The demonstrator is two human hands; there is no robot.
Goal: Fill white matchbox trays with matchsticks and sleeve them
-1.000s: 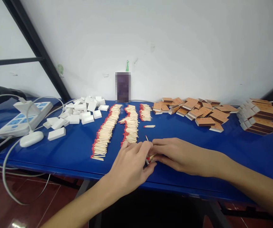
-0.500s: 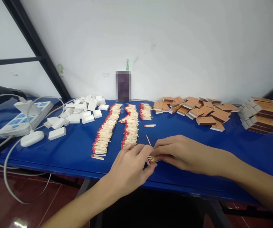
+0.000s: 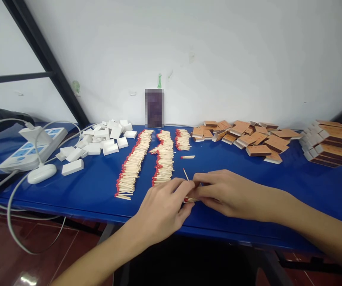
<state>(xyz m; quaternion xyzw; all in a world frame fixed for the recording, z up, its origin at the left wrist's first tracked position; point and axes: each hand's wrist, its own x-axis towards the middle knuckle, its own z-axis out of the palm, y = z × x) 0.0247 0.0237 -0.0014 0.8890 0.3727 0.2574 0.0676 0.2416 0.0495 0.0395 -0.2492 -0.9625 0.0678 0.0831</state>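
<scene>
Near the table's front edge, my left hand [image 3: 168, 206] is closed around the left end of a small white matchbox tray [image 3: 185, 201]. Red-headed matches [image 3: 192, 199] lie inside it, mostly hidden by fingers. My right hand [image 3: 226, 194] has its bent fingers closed on the tray's right end; whether they also pinch matches is hidden. A single match [image 3: 185, 173] lies just behind the fingertips. Beyond it are a few loose matches [image 3: 188, 157]. Three rows of matches, a left row [image 3: 133, 165], a middle row [image 3: 165, 159] and a short right row [image 3: 183, 140], lie behind my hands.
White empty trays [image 3: 110, 147] are piled at back left, beside a power strip [image 3: 25, 153] with cables and a white plug [image 3: 41, 173]. Orange matchbox sleeves [image 3: 257, 150] are heaped at back right. Stacked matchboxes [image 3: 334, 145] stand far right. A blurred dark rectangle [image 3: 154, 108] stands against the wall.
My right fingers have shifted slightly and bent further over the tray. My left thumb has drawn back a little, and less of the tray's contents shows. The loose matches stay put.
</scene>
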